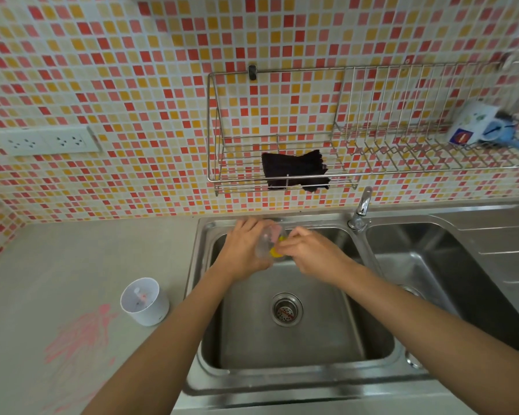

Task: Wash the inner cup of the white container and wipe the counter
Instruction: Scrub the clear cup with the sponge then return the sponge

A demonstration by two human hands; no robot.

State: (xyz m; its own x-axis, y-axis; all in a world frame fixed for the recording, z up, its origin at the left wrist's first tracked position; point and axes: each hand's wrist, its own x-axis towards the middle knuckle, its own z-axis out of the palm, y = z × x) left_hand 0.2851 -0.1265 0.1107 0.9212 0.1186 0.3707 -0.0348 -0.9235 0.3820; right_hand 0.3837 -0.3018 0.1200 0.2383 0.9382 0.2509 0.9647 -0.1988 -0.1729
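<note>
We see two hands above the left of the two basins of one sink. The left hand has its fingers curled round one clear inner cup, which is tilted and blurred. The right hand pinches one small yellow piece against the cup's lower end; we cannot tell what it is. Straight below the fingers sits one drain strainer. Down and left of the left fingers, well apart, one white container stands upright on the counter, with one pink smear just beside it. Above the fingers one black cloth hangs in one wire rack. Right of the right fingers rises one faucet.
</note>
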